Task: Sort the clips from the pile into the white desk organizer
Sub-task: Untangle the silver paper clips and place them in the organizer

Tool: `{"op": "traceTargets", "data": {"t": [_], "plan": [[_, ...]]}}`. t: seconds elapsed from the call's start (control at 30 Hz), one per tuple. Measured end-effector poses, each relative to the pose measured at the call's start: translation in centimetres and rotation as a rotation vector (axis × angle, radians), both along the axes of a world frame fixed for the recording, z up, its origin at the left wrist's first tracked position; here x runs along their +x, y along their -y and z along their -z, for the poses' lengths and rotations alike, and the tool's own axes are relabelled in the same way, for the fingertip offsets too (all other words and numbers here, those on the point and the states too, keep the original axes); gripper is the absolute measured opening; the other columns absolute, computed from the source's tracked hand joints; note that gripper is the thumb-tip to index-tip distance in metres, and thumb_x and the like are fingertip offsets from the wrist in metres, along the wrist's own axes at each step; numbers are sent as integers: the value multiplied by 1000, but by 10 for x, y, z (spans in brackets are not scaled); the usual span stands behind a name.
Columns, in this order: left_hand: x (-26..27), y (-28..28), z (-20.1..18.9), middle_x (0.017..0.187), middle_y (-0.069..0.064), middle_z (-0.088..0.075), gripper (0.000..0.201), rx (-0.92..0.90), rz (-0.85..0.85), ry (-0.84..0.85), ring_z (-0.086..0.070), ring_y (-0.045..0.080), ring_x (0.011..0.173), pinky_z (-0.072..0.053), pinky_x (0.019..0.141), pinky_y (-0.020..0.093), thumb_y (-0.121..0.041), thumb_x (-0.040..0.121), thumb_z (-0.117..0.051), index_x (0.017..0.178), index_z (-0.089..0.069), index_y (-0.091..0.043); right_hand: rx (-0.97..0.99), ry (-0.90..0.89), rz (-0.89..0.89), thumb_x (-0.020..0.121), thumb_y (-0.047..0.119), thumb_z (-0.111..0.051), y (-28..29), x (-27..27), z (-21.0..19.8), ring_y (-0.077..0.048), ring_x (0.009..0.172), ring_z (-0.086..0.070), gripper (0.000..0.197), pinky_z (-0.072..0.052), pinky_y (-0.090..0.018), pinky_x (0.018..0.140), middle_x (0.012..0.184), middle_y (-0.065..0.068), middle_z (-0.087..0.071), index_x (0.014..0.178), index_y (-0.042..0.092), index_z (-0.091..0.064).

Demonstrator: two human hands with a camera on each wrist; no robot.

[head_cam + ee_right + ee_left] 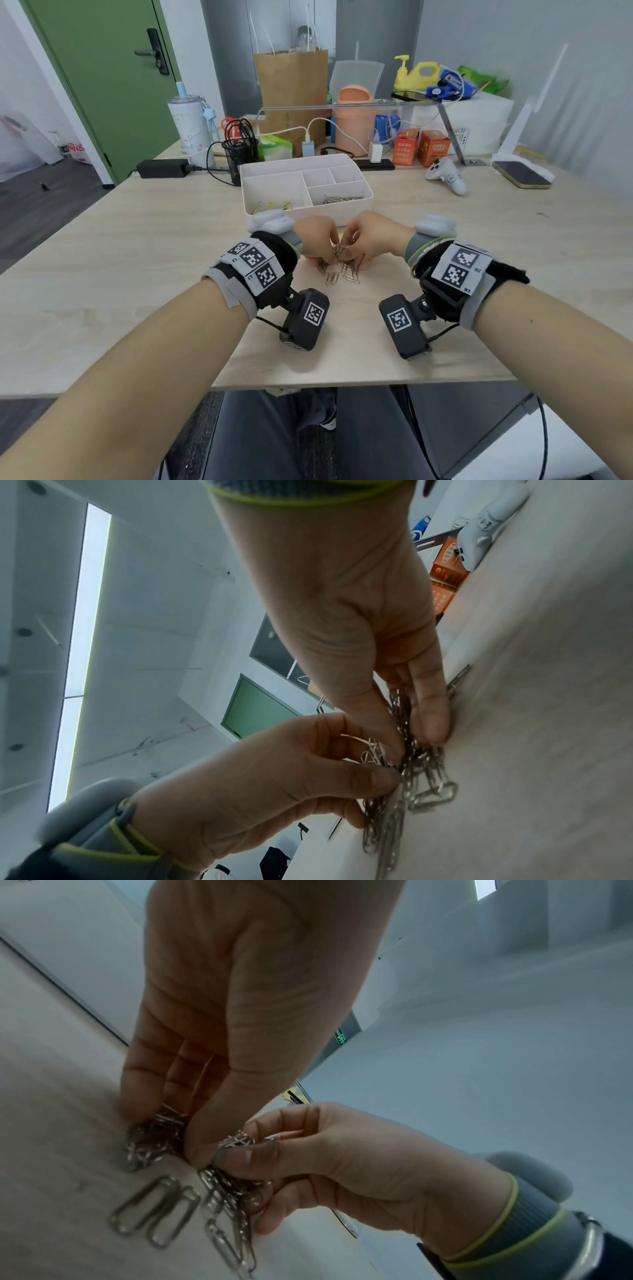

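A pile of silver paper clips (342, 265) lies on the wooden table just in front of the white desk organizer (308, 215). My left hand (317, 240) and right hand (368, 238) meet over the pile. Each pinches a tangled bunch of clips. The left wrist view shows my left hand (164, 1131) gripping one cluster against the table and my right hand (240, 1144) lifting another. In the right wrist view the right hand (413, 739) holds hanging clips (400, 791) beside the left hand (369, 753). Two loose clips (154, 1210) lie nearer me. The organizer's front right compartment holds silver clips (337, 199); its left one holds yellow clips (270, 206).
Behind the organizer stand a black mesh pen holder (239, 150), a power adapter (164, 168), orange boxes (421, 145) and an orange bin (354, 120). A white controller (447, 174) and a phone (522, 174) lie at the right. The table's front edge (342, 385) is near my lap.
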State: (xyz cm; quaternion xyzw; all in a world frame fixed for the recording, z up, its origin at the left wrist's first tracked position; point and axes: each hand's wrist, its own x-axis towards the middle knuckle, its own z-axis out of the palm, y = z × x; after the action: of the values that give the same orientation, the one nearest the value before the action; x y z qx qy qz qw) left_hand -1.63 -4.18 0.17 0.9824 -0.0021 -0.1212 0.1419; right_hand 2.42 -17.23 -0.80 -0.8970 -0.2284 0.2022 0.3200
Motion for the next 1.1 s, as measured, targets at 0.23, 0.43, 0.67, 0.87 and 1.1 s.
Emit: {"op": "traceTargets", "data": {"t": [0.23, 0.43, 0.67, 0.87, 1.1], "plan": [[5, -4, -9, 85, 6, -70, 21, -88, -48, 59, -61, 8, 56, -50, 65, 14, -13, 84, -68, 103, -70, -7, 100, 64, 23, 77, 0, -74, 5, 4, -13, -7, 41, -63, 12, -56, -19, 48, 68, -10, -65, 79, 5, -62], [4, -7, -22, 55, -8, -63, 8, -151, -58, 86, -58, -2, 40, -50, 59, 9, -14, 84, -69, 91, -68, -11, 132, 61, 20, 75, 2, -76, 5, 3, -19, -11, 47, -66, 13, -59, -22, 56, 69, -11, -67, 84, 1, -66], [6, -7, -24, 49, -10, -62, 7, -170, -55, 81, -59, -1, 43, -53, 67, 14, -14, 83, -71, 89, -67, -13, 123, 59, 15, 76, 3, -76, 4, 6, -24, -17, 57, -68, 19, -61, -27, 65, 72, -12, -68, 91, -3, -67], [24, -11, -48, 53, -8, -63, 9, -221, -73, 186, -56, -5, 34, -52, 62, 11, -11, 83, -70, 92, -68, -9, 154, 126, 12, 77, 1, -74, 3, 25, -56, -12, 51, -66, 15, -60, -23, 60, 70, -11, -66, 89, -3, -67], [58, -20, -76, 72, 2, -68, 18, -268, -131, 275, -57, -5, 38, -53, 73, 16, -11, 85, -69, 102, -69, -5, 178, 185, 17, 79, 1, -72, -10, 64, -87, -5, 45, -65, 20, -59, -21, 59, 70, -9, -66, 97, -6, -68]]}}
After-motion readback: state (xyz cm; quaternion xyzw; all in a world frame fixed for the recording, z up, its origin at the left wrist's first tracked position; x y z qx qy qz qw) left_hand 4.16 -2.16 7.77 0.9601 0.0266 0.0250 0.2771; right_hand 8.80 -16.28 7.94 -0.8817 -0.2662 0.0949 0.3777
